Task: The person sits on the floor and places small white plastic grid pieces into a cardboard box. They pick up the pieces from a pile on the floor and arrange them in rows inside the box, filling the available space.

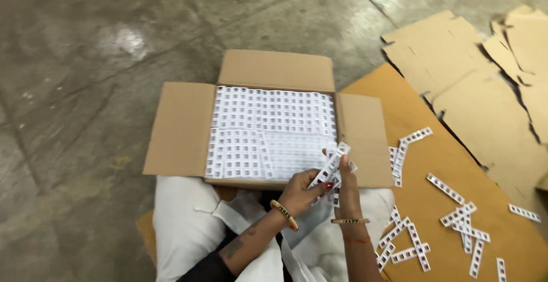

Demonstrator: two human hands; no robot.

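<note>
Both hands are bunched together right over the near right corner of the open cardboard box (268,71), and they're sharing a small bundle of white strips (333,168). Left hand (301,189) comes in from below and pinches the lower end of the bundle, fingers curled closed on it. Right hand (344,186) stands just beside it, touching, fingers upright along the bundle's right side and closed on it too, as far as I can see.

Bundle's long axis runs diagonally, low end toward the person, high end tipped up and to the right, poking just past the box's right flap (365,139). So it's sitting right at the box edge, not down inside.

Box interior lies up and to the left of the hands, packed nearly flush with flat rows of the same white perforated pieces (268,128). Left hand is the nearer one to that layer.

Out to the right, loose strips (451,216) are scattered over an orange-brown cardboard sheet (422,190); the right hand is nearer those. Further right are paler torn cardboard pieces (474,82) on the concrete floor (85,59). Person's seated, white clothing, bangles on both wrists.
</note>
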